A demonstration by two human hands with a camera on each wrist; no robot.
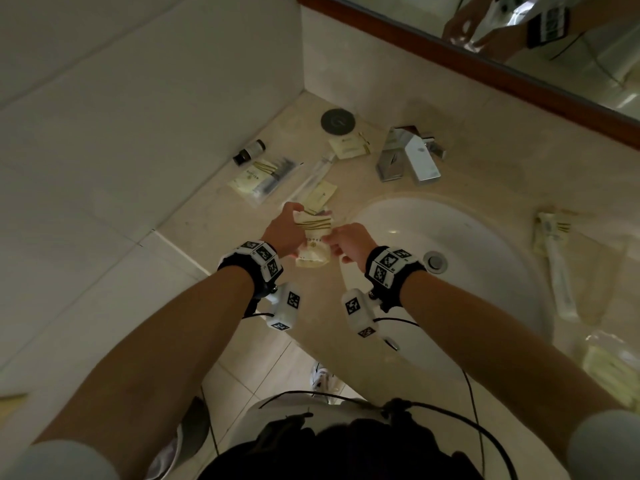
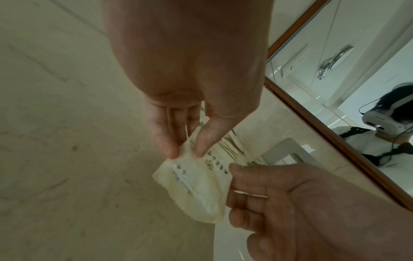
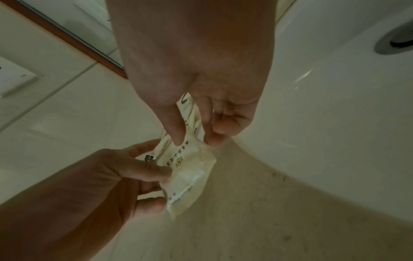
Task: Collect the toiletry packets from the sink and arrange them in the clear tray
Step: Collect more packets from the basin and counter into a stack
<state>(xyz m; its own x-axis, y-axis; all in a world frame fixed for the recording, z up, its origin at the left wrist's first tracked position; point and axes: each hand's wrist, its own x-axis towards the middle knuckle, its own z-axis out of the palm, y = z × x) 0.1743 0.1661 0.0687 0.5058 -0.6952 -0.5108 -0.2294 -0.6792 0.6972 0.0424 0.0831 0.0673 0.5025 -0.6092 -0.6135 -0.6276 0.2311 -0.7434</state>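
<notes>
A cream toiletry packet (image 1: 313, 237) with gold stripes hangs above the counter, just left of the white sink (image 1: 485, 237). My left hand (image 1: 287, 226) pinches its left side and my right hand (image 1: 346, 237) pinches its right side. In the left wrist view my left hand (image 2: 185, 152) holds the packet (image 2: 201, 185) between thumb and fingers. In the right wrist view my right hand (image 3: 196, 142) pinches the packet (image 3: 190, 173) at its top edge. Several more packets (image 1: 263, 176) lie on the counter at back left. A clear tray (image 1: 606, 362) with cream packets shows at lower right.
A chrome faucet (image 1: 408, 157) stands behind the basin, with the drain (image 1: 434, 261) in the bowl. A small dark bottle (image 1: 249, 152) and a black round disc (image 1: 337, 121) sit near the wall corner. Long packets (image 1: 554, 244) lie right of the sink. A mirror (image 1: 519, 36) runs along the back.
</notes>
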